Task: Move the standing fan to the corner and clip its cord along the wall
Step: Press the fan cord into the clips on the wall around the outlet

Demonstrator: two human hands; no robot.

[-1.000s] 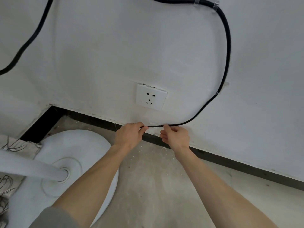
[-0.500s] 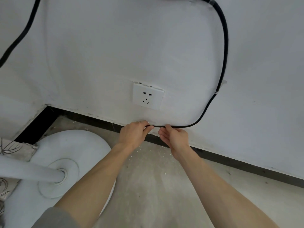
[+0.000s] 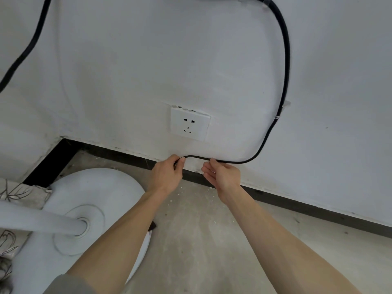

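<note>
The black fan cord [image 3: 285,66] runs along the white wall, down through a clear clip [image 3: 280,112], then curves left just above the dark baseboard. My left hand [image 3: 167,174] pinches the cord's low end below the wall socket [image 3: 189,125]. My right hand [image 3: 221,174] touches the same stretch a little to the right, fingers loosely curled under it. The fan's round white base [image 3: 97,187] and its pole [image 3: 38,219] stand at the lower left, near the corner.
Another clear clip [image 3: 265,1] holds the cord at the top edge. A second black cable [image 3: 27,47] hangs at the upper left. Patterned fabric [image 3: 12,193] lies beside the fan base. White crumbs dot the concrete floor [image 3: 201,240] along the baseboard [image 3: 318,211].
Both hands have stayed on the cord below the socket. The gap between them has widened, and my right hand's fingers have loosened. The view has tilted slightly.
</note>
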